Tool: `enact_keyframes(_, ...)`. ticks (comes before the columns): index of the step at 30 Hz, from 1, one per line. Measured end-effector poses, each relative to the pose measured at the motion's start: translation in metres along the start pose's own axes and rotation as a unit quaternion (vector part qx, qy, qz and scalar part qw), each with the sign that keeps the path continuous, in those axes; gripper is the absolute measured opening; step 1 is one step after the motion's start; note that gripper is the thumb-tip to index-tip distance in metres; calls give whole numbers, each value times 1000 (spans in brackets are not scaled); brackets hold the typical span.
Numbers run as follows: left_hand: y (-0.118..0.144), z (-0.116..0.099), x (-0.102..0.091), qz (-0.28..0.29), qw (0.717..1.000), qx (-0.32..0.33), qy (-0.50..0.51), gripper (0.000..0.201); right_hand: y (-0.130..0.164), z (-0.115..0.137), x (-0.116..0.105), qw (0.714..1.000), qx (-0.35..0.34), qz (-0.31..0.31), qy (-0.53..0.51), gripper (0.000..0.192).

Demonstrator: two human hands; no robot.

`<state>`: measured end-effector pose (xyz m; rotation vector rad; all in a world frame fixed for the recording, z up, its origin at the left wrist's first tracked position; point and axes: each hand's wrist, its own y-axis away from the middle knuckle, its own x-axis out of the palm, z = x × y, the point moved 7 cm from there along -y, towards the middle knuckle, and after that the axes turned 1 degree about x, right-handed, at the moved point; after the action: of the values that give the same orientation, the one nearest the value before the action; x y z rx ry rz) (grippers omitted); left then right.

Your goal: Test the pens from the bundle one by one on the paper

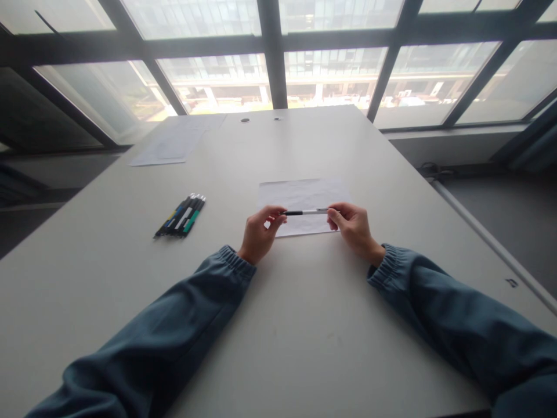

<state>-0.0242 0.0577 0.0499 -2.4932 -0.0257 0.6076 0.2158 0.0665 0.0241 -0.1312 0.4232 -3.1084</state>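
Note:
A pen (308, 212) with a black grip and a pale barrel lies level between my two hands, above a white sheet of paper (300, 191). My left hand (260, 231) pinches its black end between thumb and fingers. At the clip end, my right hand (352, 226) has its thumb and fingers closed on the pen. Both tips of the pen are partly covered by my fingers. To the left of my hands, several pens (180, 216) lie side by side on the table, with black, blue, yellow, white and green parts.
The white table (278, 325) reaches toward large windows. More paper sheets (169, 142) lie at its far left. A round dark fitting (245, 121) and a small object (277, 118) are near the far edge. A small dark mark or item (511, 283) is at the right edge.

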Motion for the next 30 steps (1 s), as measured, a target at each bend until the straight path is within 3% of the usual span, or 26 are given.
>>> enact_keyframes(13, 1, -20, 1, 40, 991, 97, -84, 25, 1, 8, 2, 999, -3, 27, 20, 35)
enact_keyframes(25, 2, -10, 5, 73, 996, 33, -29, 56, 1, 4, 4, 1000, 0, 26, 6, 36)
enact_keyframes(30, 1, -7, 3, 53, 998, 19, 2, 45, 0, 5, 0, 1000, -8, 1, 1, 35)
